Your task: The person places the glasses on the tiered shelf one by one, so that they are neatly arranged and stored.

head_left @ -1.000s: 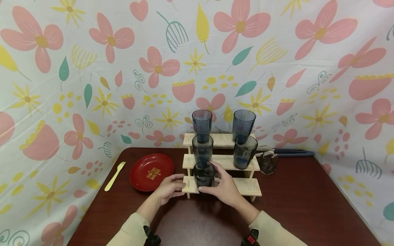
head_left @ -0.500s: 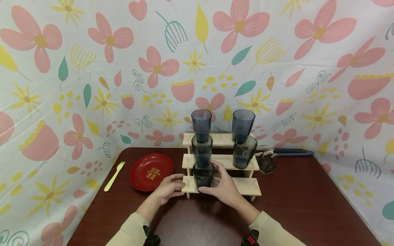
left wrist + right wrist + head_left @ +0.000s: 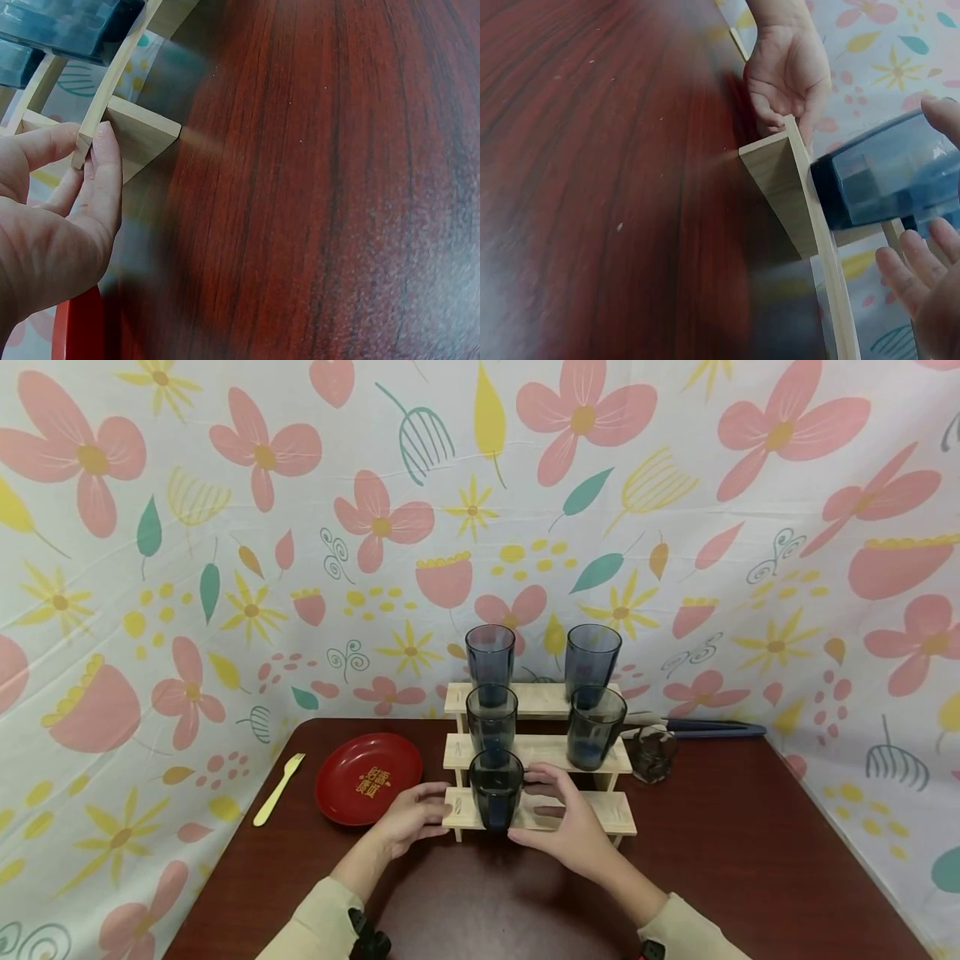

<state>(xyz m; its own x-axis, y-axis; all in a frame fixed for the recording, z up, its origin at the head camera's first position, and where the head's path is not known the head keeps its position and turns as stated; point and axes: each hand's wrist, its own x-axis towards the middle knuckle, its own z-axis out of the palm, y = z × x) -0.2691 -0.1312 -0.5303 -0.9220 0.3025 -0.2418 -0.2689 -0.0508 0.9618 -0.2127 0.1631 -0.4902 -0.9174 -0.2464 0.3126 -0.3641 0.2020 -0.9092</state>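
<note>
A dark blue-grey drinking glass [image 3: 497, 795] stands upright on the lowest step of a three-step wooden display rack [image 3: 603, 810]. My left hand [image 3: 412, 817] pinches the left end of that step; in the left wrist view, thumb and fingers sit on either side of the board [image 3: 112, 86]. My right hand [image 3: 576, 831] is beside the glass with fingers spread, a gap showing between palm and glass. The right wrist view shows the glass [image 3: 889, 172] resting on the board, fingertips near it. Contact there is hard to tell.
Two glasses stand on the middle step, including one at right [image 3: 596, 731], and two on the top step, including one at left [image 3: 491, 660]. A red plate [image 3: 337, 793] and yellow fork [image 3: 277, 792] lie left. A small clear glass object [image 3: 654, 756] and blue tongs [image 3: 712, 728] are at right.
My right hand has loosened from the glass on the lowest step and shifted to the right, its fingers opening. The left hand stays at the rack's end. The glass stays in place.
</note>
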